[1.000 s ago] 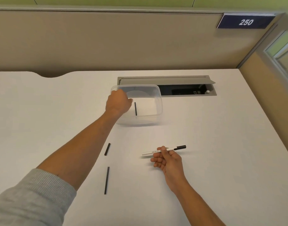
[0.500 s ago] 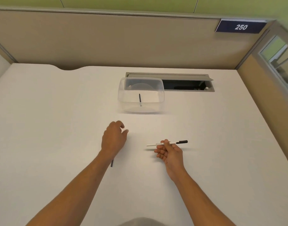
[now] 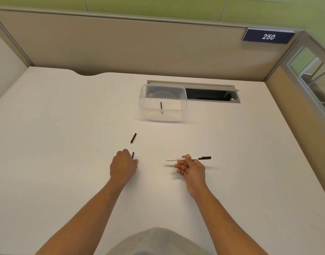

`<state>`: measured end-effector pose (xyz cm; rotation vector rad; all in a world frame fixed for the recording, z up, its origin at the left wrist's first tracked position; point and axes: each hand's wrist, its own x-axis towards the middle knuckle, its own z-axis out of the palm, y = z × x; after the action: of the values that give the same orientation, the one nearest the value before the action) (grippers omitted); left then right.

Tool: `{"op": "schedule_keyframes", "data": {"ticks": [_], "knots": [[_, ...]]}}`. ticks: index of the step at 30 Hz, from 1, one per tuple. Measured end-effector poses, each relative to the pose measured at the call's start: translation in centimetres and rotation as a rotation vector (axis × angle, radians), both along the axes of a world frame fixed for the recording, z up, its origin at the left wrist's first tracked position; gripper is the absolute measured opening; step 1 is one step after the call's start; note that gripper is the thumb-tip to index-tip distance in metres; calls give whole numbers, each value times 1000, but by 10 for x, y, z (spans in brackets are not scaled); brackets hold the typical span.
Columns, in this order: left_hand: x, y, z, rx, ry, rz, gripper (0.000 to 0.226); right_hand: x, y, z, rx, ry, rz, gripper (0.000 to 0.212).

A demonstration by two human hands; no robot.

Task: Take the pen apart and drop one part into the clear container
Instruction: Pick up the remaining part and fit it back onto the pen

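Left hand (image 3: 123,165) has dropped back onto white worktop (image 3: 56,135), fingers now curled round thin black pen rod (image 3: 133,155). Right hand (image 3: 192,167) still pinches white pen barrel w/ black end (image 3: 188,158). One short black pen piece (image 3: 161,107) lies inside clear plastic container (image 3: 162,103), far from both hands.

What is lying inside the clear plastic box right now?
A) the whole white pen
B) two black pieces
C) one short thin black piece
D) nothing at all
C: a single short black piece lies on the bottom of the clear box, while the white pen is in the right hand and another black piece lies on the desk.
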<state>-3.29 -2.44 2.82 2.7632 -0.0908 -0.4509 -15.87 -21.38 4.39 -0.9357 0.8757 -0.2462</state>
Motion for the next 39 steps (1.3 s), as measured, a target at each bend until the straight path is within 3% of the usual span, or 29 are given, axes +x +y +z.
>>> {"op": "schedule_keyframes", "data": {"ticks": [8, 14, 17, 20, 28, 39], "knots": [[4, 2, 4, 116, 37, -123, 5, -2, 11, 1, 3, 15, 13, 21], [3, -1, 8, 58, 68, -125, 5, -5, 14, 2, 15, 9, 14, 22], [4, -5, 15, -62, 56, -82, 13, -5, 14, 4, 18, -5, 10, 22], [0, -11, 21, -304, 82, 19, 14, -4, 15, 6, 18, -15, 14, 23], [-9, -18, 20, -851, 338, 312, 12, -2, 17, 6, 26, -32, 22, 22], [-17, -32, 24, -1125, 422, 438, 7, 2, 22, 3, 47, -59, 48, 20]]}}
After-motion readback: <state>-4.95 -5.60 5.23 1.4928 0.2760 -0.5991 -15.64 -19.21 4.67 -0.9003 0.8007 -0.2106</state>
